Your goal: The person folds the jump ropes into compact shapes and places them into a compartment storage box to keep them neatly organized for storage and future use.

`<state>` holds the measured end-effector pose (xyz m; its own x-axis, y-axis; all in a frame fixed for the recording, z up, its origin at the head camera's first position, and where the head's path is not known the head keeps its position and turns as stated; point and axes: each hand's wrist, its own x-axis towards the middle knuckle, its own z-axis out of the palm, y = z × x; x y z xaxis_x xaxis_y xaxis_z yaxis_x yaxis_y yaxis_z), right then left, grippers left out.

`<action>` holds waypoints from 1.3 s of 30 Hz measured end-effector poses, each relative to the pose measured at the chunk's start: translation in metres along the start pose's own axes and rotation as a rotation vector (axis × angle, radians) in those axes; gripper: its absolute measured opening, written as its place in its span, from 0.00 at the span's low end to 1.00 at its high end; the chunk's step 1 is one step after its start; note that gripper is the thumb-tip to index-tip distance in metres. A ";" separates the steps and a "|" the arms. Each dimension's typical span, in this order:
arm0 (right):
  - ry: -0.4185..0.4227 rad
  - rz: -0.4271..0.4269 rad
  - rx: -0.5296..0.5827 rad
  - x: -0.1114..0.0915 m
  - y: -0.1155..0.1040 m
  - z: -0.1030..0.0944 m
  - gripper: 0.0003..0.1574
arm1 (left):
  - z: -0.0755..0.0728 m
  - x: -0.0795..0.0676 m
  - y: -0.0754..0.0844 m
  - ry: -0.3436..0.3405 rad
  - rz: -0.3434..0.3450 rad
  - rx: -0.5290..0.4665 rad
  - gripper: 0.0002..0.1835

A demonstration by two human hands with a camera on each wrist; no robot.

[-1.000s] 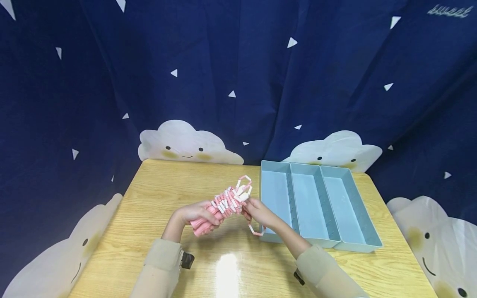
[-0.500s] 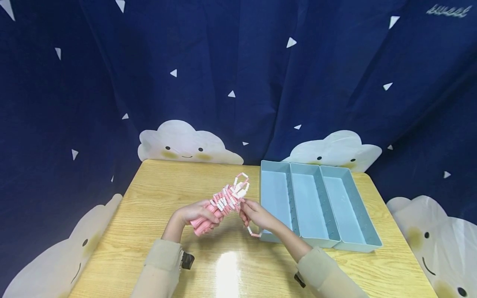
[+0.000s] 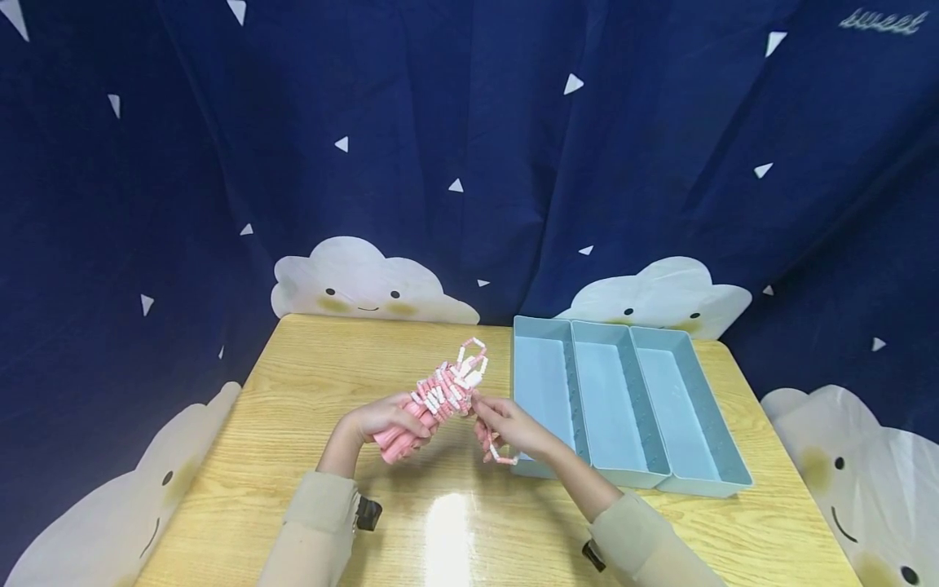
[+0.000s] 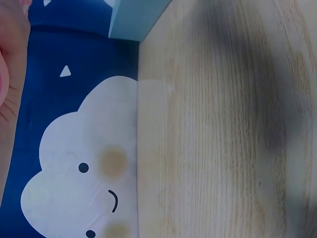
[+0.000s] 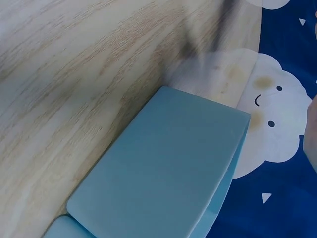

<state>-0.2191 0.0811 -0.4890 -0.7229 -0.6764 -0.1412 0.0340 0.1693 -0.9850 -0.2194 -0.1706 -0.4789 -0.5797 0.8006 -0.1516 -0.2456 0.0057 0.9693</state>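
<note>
A pink-and-white beaded jump rope (image 3: pixel 443 393) is wound in coils round its pink handles, above the table. My left hand (image 3: pixel 392 417) grips the pink handles (image 3: pixel 399 442), whose ends stick out at its lower left. Beside the coils, my right hand (image 3: pixel 506 424) pinches the beaded cord with thumb and fingertips, and a short loose length (image 3: pixel 502 458) hangs below it. A beaded loop (image 3: pixel 473 346) stands up past the far end of the bundle. Only the edge of the left hand (image 4: pixel 12 54) shows in the left wrist view; the right wrist view catches a sliver of the right hand (image 5: pixel 311 136).
Three light blue trays (image 3: pixel 623 473) stand side by side at the right of the wooden table (image 3: pixel 330 350), the nearest one just beyond my right hand. A dark blue curtain (image 3: pixel 411 163) with white clouds and triangles hangs behind the table.
My right hand has shifted slightly left and down, fingers still at the cord. The bundle's far end has tipped a little up and left, while the left hand stays nearly still.
</note>
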 end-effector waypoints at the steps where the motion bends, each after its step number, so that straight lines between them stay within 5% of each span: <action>1: -0.007 0.014 0.037 -0.001 0.000 0.000 0.29 | 0.000 0.000 0.000 0.002 -0.001 0.000 0.06; 9: -0.088 0.087 0.346 -0.003 0.001 0.000 0.23 | -0.001 -0.001 0.000 -0.010 0.024 -0.017 0.05; 13: -0.087 0.068 0.339 -0.005 -0.002 0.003 0.24 | -0.001 -0.001 0.000 -0.013 0.029 -0.010 0.05; 25: 0.099 0.052 -0.092 -0.013 -0.022 0.014 0.27 | -0.001 0.001 0.000 0.016 0.019 0.009 0.06; 39: 0.126 -0.024 -0.572 -0.020 -0.044 0.014 0.22 | -0.002 0.000 -0.004 0.033 -0.004 0.000 0.05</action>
<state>-0.1970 0.0770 -0.4438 -0.7963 -0.6006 -0.0720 -0.3362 0.5384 -0.7727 -0.2200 -0.1713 -0.4829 -0.6043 0.7802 -0.1615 -0.2475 0.0089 0.9689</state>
